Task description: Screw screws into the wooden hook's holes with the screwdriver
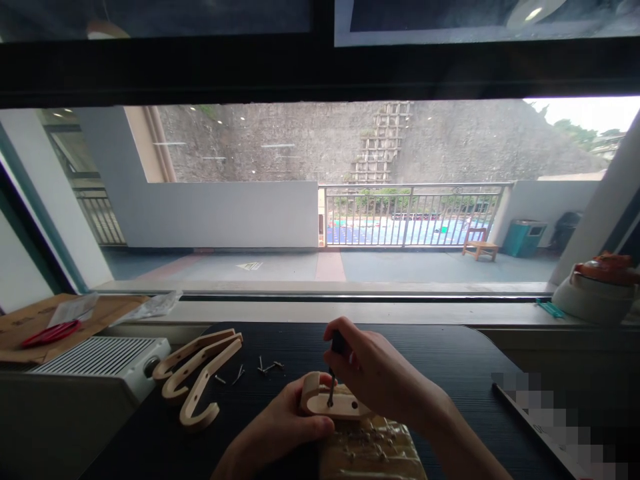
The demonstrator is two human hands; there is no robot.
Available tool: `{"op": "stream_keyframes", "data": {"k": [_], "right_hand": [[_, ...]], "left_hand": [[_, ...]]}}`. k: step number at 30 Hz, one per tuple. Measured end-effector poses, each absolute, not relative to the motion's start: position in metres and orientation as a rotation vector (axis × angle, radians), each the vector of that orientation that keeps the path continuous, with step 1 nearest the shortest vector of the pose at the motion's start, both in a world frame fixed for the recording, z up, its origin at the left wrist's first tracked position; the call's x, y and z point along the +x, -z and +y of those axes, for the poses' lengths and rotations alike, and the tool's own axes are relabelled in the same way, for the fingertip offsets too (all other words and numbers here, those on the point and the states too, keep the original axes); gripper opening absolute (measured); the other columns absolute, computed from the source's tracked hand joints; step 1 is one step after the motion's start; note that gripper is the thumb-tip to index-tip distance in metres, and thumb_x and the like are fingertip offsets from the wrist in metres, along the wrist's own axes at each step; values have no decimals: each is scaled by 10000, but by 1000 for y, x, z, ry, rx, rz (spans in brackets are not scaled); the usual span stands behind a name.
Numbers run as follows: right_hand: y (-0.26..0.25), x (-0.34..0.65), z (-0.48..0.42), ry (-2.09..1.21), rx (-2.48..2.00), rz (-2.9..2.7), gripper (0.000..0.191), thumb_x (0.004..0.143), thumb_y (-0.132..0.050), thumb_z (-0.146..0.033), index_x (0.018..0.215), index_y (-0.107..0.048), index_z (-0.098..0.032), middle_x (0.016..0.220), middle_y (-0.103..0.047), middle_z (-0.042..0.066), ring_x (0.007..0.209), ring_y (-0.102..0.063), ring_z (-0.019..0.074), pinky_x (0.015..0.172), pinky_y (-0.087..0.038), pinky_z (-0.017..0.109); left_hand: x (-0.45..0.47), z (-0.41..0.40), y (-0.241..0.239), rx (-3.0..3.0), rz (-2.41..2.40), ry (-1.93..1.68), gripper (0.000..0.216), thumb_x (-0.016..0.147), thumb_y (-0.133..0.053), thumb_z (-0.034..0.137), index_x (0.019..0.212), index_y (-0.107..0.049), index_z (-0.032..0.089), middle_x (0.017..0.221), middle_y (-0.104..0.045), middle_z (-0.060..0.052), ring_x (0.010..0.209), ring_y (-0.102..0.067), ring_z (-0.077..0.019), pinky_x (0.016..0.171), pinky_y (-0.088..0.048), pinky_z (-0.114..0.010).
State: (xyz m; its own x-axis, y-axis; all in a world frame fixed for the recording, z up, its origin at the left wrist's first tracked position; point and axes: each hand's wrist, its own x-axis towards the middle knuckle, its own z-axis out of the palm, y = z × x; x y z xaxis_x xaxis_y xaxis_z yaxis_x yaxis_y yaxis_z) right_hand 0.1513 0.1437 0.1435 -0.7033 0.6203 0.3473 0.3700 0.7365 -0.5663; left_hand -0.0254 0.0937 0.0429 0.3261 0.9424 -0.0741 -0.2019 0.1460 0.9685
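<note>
Wooden hook (343, 403) at six o'clock on the desk (425, 347), apparently braced on a wrapped block (403, 460). Left hand (283, 423): fingers pinch its curled end. Right hand (373, 363): fingers close round a screwdriver (332, 383), tip at the hole nearer the curl. Best practice, in judgement: shaft square to the wood, steady downward pressure, left thumb clear of slips. From the held hook, loose hooks (207, 377) lie toward nine, screws (261, 367) at ten. Bare desktop at two; far edge at twelve.
</note>
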Motion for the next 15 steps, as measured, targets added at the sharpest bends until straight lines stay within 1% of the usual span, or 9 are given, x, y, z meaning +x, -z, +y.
{"op": "stream_keyframes", "data": {"k": [6, 9, 15], "right_hand": [[-145, 152, 141, -634, -774, -2417, 137, 852, -446, -253, 987, -465, -239, 688, -576, -19, 581, -474, 108, 528, -327, 224], [-145, 152, 140, -639, -777, -2421, 136, 853, -442, -254, 986, -463, -243, 684, -573, -23, 580, -473, 108, 529, -326, 222], [-144, 151, 141, -614, -761, -2412, 153, 845, -448, -240, 997, -464, -245, 695, -572, -24, 592, -476, 108, 540, -325, 219]], "left_hand": [[-20, 100, -39, 1053, 922, -1092, 380, 565, -775, 223, 900, -619, 136, 736, -604, 9, 636, -488, -103, 616, -331, -211], [-17, 100, -41, 1045, 935, -1114, 338, 566, -772, 217, 863, -632, 136, 706, -588, 17, 623, -465, -95, 610, -328, -207], [-15, 101, -39, 1086, 1008, -1181, 218, 584, -753, 254, 710, -619, 136, 665, -565, 27, 623, -446, -102, 597, -326, -213]]}}
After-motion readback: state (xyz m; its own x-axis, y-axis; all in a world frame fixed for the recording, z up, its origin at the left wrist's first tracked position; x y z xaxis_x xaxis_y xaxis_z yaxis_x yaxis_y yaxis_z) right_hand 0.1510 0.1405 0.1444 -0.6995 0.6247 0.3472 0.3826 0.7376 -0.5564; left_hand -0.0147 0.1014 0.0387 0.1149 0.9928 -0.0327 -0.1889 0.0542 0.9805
